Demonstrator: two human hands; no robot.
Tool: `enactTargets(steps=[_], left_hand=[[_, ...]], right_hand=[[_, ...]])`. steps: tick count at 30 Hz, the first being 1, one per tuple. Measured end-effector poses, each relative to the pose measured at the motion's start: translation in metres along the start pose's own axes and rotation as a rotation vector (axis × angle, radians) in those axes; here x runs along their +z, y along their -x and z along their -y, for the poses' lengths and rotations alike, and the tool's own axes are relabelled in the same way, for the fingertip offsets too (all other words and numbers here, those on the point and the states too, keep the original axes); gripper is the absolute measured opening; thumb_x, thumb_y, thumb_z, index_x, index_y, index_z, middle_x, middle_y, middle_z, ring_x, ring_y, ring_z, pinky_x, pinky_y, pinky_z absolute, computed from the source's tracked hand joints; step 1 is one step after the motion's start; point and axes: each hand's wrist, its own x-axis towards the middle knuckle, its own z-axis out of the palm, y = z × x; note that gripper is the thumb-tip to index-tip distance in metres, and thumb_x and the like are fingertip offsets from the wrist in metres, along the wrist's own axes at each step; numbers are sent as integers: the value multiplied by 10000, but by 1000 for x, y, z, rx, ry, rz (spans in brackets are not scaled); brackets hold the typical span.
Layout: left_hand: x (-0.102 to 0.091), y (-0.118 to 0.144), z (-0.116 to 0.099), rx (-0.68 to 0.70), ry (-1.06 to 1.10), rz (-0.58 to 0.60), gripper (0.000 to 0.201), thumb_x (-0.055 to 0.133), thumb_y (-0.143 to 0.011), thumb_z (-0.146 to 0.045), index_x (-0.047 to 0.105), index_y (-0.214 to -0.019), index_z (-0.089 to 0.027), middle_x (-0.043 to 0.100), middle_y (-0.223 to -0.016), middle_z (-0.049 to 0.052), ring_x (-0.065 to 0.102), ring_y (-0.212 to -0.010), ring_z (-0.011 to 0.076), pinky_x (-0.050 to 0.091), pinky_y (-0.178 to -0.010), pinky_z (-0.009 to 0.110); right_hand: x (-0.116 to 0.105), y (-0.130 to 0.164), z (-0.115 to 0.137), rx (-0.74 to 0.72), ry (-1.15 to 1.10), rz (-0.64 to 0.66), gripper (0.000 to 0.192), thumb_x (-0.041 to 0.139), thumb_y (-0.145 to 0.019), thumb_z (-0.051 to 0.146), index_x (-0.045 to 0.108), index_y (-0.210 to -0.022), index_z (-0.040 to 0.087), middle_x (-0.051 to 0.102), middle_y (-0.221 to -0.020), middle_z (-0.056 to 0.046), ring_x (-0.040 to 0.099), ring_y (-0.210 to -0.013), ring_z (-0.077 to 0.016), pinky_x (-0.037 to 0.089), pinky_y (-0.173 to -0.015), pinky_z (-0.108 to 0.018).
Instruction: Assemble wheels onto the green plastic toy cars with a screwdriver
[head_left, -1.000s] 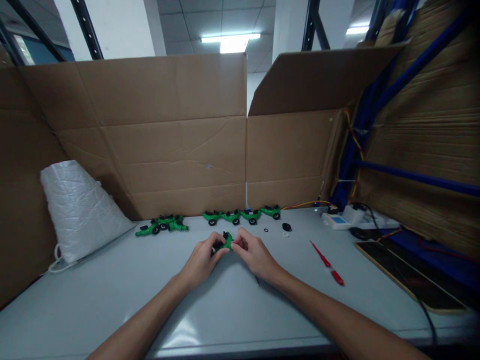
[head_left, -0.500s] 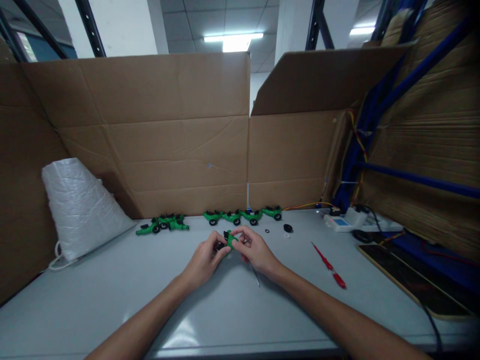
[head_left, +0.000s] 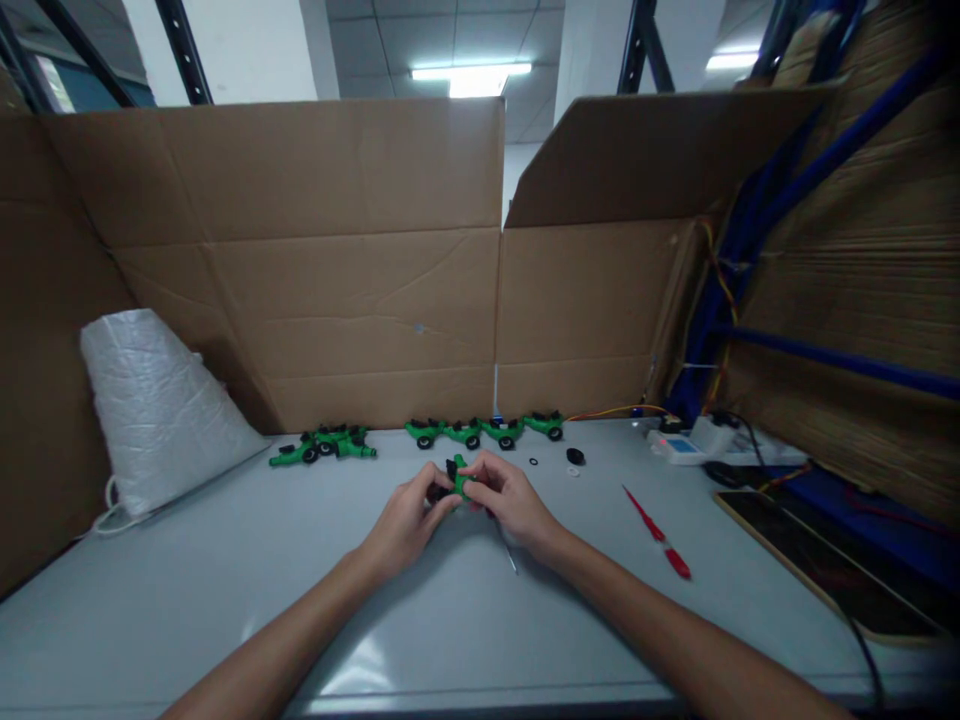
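Cardboard walls box in a grey counter [head_left: 225, 600] under dim warehouse light; dead centre, held just above the surface, is a small green toy car [head_left: 459, 483] pinched between both hands. Left hand [head_left: 409, 520] is closed around its left end, fingers curled under; right hand [head_left: 510, 505] grips the right end with thumb and fingertips, and a thin metal pin or driver shaft [head_left: 511, 558] pokes out below that palm, though it's too blurry to say exactly what it is.

Further back, a row of finished green cars [head_left: 484, 431] sits against the cardboard, another green pile [head_left: 322, 446] to the left; loose black wheels [head_left: 574, 456] and a tiny ring [head_left: 532, 462] lie just right of the hands; a red screwdriver [head_left: 658, 534] lies well apart to the right; a white bag [head_left: 157, 410] leans far left.

Risk-wise, probably the small bits: the piece is tiny and mostly hidden by fingers, so a slip could pop a wheel off and send it rolling toward the cables and power strip [head_left: 705, 440]; pressing too hard might snap the thin plastic; that loose shaft could also drop out of the right hand.
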Motion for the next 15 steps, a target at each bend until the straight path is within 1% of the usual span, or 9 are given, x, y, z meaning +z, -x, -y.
enactTargets(steps=[3,6,10,15], left_hand=[[0,-1,-1,13,-23,-24,181,634,-1044,-390,587,-1059,-217,731,-1027,46,691,-937,202,523,-866,301],[1,0,2,40,-38,-28,160,635,-1047,-373,593,-1069,-220,733,-1049,50,698,-968,208,522,-890,312],[2,1,6,60,-65,-24,148,638,-1048,-362,600,-1070,-221,736,-1064,54,696,-996,216,516,-913,322],[2,1,4,61,-66,-34,150,640,-1046,-367,614,-1078,-223,739,-1068,54,696,-1009,220,512,-924,327]], right_hand=[[0,0,6,32,-52,10,247,772,-816,417,641,-892,221,618,-777,20,589,-681,-156,501,-635,-282],[0,2,11,41,-96,4,221,779,-790,389,659,-875,224,615,-811,9,592,-722,-169,522,-647,-292],[0,3,16,35,-113,5,174,763,-788,350,672,-866,225,597,-813,12,582,-728,-166,525,-672,-297],[0,4,21,63,-88,21,165,737,-780,344,640,-840,225,598,-805,14,580,-723,-165,513,-691,-299]])
